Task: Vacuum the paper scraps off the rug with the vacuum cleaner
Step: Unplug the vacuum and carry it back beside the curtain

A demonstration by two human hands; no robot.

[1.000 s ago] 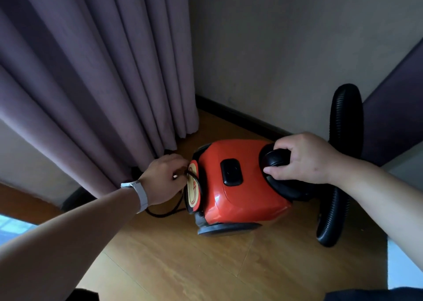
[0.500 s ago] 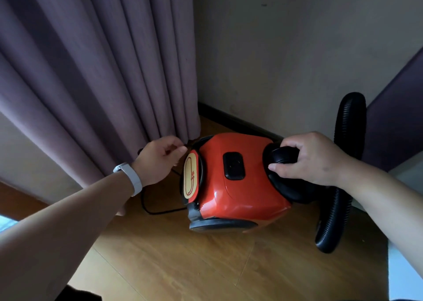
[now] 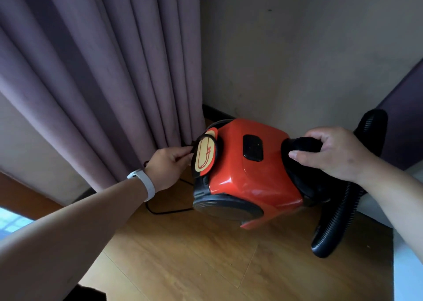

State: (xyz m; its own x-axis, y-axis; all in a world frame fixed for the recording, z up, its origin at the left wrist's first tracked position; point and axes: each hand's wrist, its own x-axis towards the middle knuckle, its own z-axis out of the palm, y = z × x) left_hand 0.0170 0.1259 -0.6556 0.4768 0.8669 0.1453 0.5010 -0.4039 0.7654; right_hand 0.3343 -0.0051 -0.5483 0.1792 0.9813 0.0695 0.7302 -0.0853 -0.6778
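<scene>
1. My right hand (image 3: 336, 154) is clamped on the black handle (image 3: 304, 145) at the front end of the vacuum cleaner (image 3: 247, 177), with the fingers wrapped over the top and the thumb underneath.

2. My left hand (image 3: 169, 165) is at the rear end of the machine. Its fingers are curled, and the fingertips (image 3: 188, 150) meet the black rim around the yellow oval pedal (image 3: 203, 157). I cannot tell whether they pinch anything there. A white wristband (image 3: 145, 184) sits on that wrist.

3. The vacuum cleaner is a red canister with a black button (image 3: 253, 148) on its upper face. It is tilted, so one black wheel (image 3: 226, 209) on its side faces me. I cannot tell whether it touches the floor.

4. A thin black cord (image 3: 167, 212) runs from under the left wrist and curves across the wooden floor (image 3: 194, 259) toward the wheel.

5. The black ribbed hose (image 3: 334, 223) arches up behind the right hand and comes down to the floor on the right of the canister.

6. The machine is in a room corner, just beside the purple curtain (image 3: 103, 72) on its left and near the beige wall (image 3: 297, 49) behind it.
</scene>
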